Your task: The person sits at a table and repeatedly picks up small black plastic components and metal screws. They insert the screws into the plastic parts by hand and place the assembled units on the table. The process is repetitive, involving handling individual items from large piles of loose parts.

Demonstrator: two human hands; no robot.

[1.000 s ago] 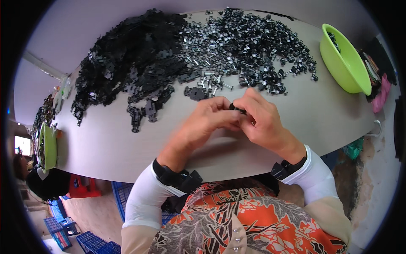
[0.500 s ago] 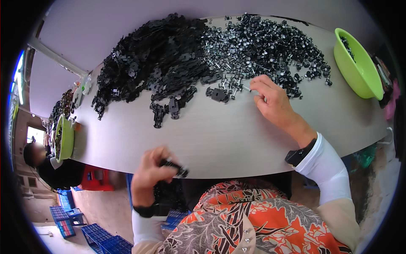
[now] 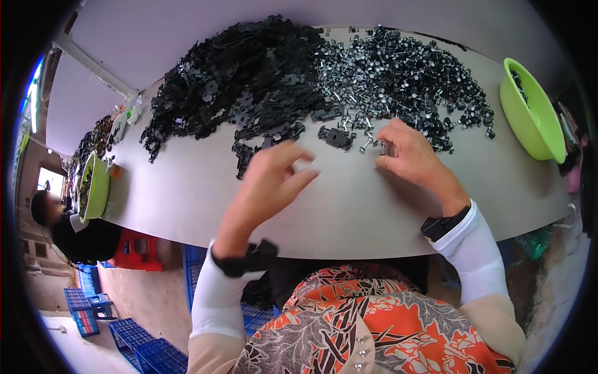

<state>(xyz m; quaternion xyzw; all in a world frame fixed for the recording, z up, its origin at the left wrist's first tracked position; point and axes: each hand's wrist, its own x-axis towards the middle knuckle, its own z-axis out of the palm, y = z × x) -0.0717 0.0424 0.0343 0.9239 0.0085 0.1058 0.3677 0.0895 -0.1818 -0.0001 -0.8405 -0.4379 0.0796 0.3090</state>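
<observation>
My right hand [image 3: 412, 157] pinches a small wheel axle [image 3: 384, 149] between thumb and fingers, just over the table at the front of a loose heap of metal axles with wheels [image 3: 411, 78]. My left hand [image 3: 274, 177] is slightly blurred, its thumb and fingers spread, with nothing visible in it. It reaches in near some separate black toy-car chassis pieces [image 3: 244, 159], partly covering them. One flat black chassis [image 3: 336, 138] lies between my hands. Beside it rests a loose axle [image 3: 366, 144]. Behind my left hand rises a large pile of black chassis [image 3: 249, 78].
A green basin [image 3: 529, 118] with small parts inside stands at the right end of the pale table [image 3: 324, 224]. Another green basin [image 3: 94, 187] is at the left, near a seated person [image 3: 81, 240] and a red stool [image 3: 138, 249]. Blue crates [image 3: 140, 340] are on the floor.
My left hand has let go of a dark piece it held by the table's front edge and moved up toward the chassis pile. My right hand has shifted slightly and now pinches an axle more upright.
</observation>
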